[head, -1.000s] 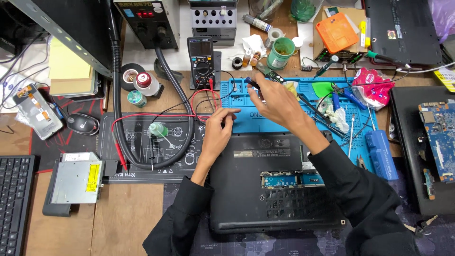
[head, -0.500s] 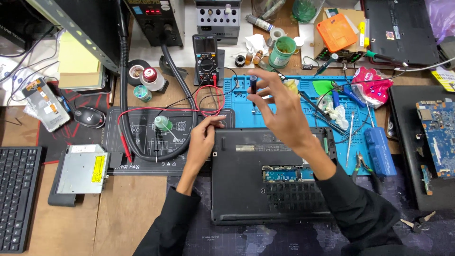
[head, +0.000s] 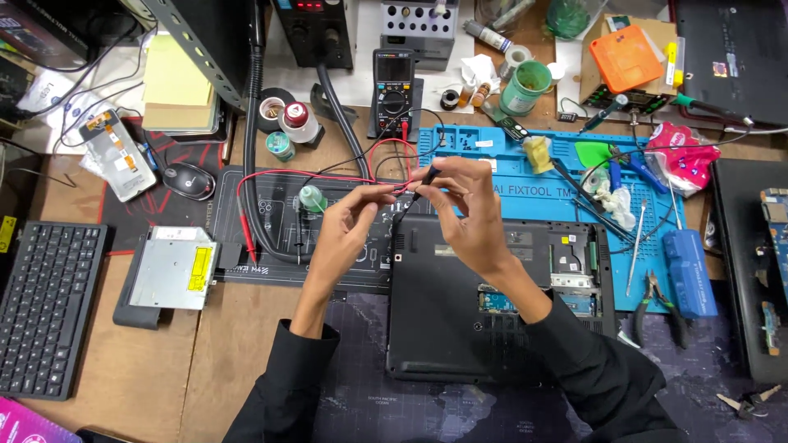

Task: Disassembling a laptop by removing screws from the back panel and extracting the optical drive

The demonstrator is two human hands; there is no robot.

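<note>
My left hand point(head: 346, 223) pinches the red test lead point(head: 328, 176) above the black work mat point(head: 271, 246). My right hand point(head: 464, 209) grips the black probe point(head: 423, 182), its tip pointing down and left toward my left hand. Both leads run back to the multimeter point(head: 393, 90) standing at the rear. Just under my hands lies an upturned black laptop point(head: 460, 303) with part of its bottom cover off and boards showing at the right.
A blue repair mat point(head: 574, 205) with tweezers, screwdrivers and pliers lies right. An optical drive point(head: 171, 267), keyboard point(head: 45, 303), mouse point(head: 189, 179) and a phone frame point(head: 119, 160) are left. A green cup point(head: 524, 86), orange box point(head: 636, 57) and power supply sit behind.
My right hand came down from the blue mat toward me with the black probe. My left hand rose off the mat holding the red lead, and the two hands now meet.
</note>
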